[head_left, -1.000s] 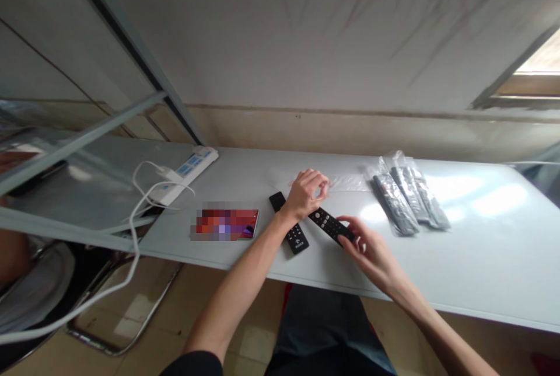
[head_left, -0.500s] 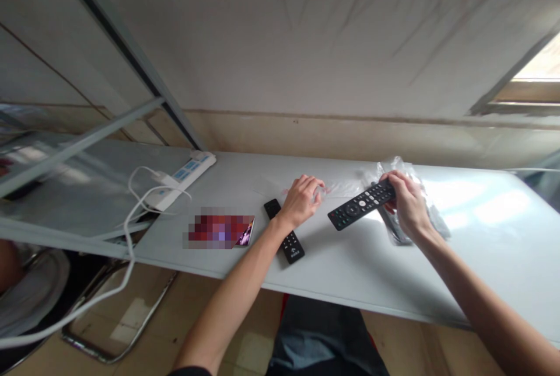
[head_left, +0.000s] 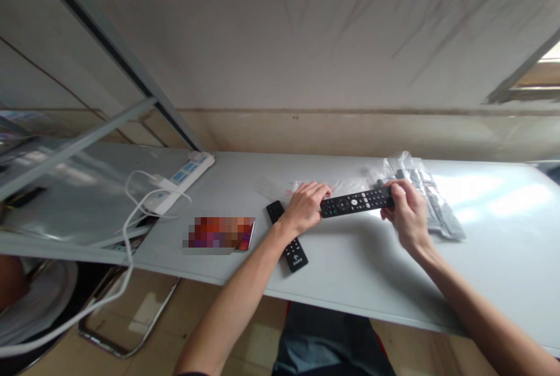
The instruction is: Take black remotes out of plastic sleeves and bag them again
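My right hand (head_left: pixel 406 215) grips the right end of a black remote (head_left: pixel 354 203) and holds it level just above the white table (head_left: pixel 359 271). My left hand (head_left: pixel 306 205) is at the remote's left end, fingers curled over a clear plastic bag (head_left: pixel 335 185) lying flat on the table. Whether those fingers pinch the bag or touch the remote I cannot tell. A second black remote (head_left: pixel 287 236) lies under my left wrist.
Several remotes sealed in plastic bags (head_left: pixel 431 201) lie behind my right hand. A phone with a lit screen (head_left: pixel 219 233) rests left of the loose remote. A white power strip (head_left: pixel 181 182) with a trailing cable sits at the far left beside a metal frame.
My right hand lifted the remote from the table's front, swung it up to the right, and now brings its left end across to my left hand. My left hand stayed on the bag.
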